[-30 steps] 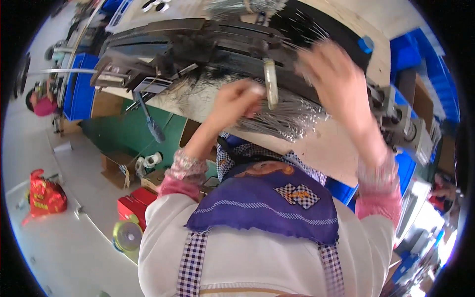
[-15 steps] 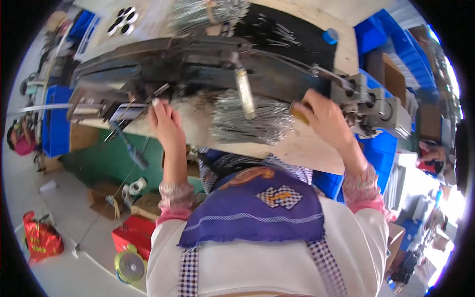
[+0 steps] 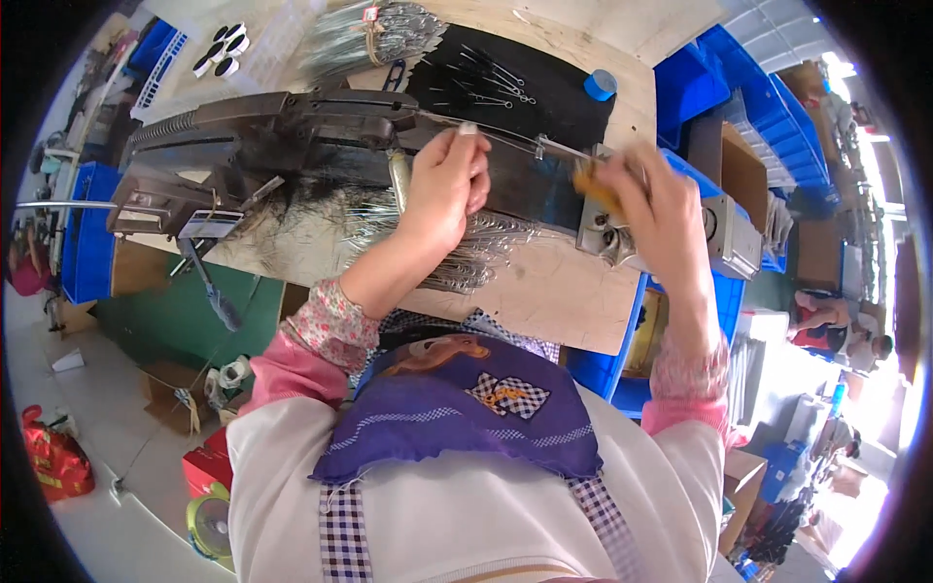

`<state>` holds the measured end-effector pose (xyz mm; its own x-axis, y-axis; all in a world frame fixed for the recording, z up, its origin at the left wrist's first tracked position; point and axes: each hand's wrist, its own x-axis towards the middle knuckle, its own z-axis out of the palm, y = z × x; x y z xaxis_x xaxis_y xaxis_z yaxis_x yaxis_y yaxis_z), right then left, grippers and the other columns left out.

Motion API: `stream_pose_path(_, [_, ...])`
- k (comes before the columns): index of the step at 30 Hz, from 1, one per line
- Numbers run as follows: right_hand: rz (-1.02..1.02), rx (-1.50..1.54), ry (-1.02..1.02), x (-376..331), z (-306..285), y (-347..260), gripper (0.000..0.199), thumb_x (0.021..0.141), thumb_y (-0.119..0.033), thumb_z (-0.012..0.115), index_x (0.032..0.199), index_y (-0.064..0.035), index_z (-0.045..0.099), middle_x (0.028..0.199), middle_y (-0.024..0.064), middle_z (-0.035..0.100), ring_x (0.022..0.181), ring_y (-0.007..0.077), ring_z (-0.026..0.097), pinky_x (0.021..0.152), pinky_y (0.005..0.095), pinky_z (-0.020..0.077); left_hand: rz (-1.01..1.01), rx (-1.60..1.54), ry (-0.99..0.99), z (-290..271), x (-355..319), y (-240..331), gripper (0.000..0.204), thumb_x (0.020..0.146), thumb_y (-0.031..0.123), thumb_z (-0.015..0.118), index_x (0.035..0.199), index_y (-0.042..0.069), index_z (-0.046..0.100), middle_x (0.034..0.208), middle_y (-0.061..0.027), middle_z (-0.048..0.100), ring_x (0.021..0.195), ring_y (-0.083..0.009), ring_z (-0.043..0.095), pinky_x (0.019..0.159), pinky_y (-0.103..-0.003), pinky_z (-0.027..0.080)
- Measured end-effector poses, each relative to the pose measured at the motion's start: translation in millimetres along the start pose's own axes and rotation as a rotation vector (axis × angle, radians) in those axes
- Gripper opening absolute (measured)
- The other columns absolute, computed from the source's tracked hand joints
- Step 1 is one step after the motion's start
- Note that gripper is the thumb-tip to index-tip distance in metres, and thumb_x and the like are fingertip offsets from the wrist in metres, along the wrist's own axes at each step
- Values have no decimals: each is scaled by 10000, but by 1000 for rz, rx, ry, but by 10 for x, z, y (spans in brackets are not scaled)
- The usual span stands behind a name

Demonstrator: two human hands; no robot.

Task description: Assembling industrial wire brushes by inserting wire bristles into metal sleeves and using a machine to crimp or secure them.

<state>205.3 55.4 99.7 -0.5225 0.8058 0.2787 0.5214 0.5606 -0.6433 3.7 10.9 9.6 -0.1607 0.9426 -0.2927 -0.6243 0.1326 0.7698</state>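
My left hand is raised over the long dark metal bench machine, fingers curled in a pinch with a pale tip at the top. Whatever it may pinch is too thin to make out. My right hand, blurred by motion, is closed around a small yellow object beside the machine's metal head. A thin metal rod runs along the machine toward that head. Under my left wrist, a loose bundle of thin silvery wires lies on the wooden bench.
Behind the machine, a black mat carries several looped wire pieces and a blue round cap. A tied wire bundle lies at the back. Blue bins stand at right. A metal arm juts out at left.
My left hand has moved right and up from the machine's left part to its middle. My right hand has shifted right to the metal head with the yellow object. The view has turned slightly.
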Motion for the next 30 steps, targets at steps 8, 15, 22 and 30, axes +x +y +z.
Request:
stream_pose_path(8, [-160,49,-439,991,901,181,230,807,-50,577,1011,8,666,884,167,684,842,316,666,751,387,530,71,44,103,35,-35,-26,180,993,203,480,879,83,550,562,62,340,454,-60,284,440,-234,227])
stream_pose_path(15, [98,387,-561,960,689,139,249,870,-52,558,1068,78,636,783,124,672,645,156,658,598,281,534,81,-57,97,14,-97,-17,220,996,246,491,868,76,548,561,55,355,454,-56,278,444,-227,223])
stream_pose_path(22, [341,556,-749,1199,579,188,334,898,-68,577,1209,54,569,811,124,656,689,158,643,639,278,541,58,-31,-14,-6,0,-67,441,1011,446,383,977,27,516,824,-80,549,748,-190,545,710,-337,448])
stream_pose_path(30, [-377,-275,-479,1095,445,196,333,913,-195,533,1220,-80,592,1155,137,563,944,282,550,852,348,468,-73,-614,-242,109,-31,24,867,925,675,305,1372,-68,310,1405,-196,390,1380,-316,303,1158,-457,228])
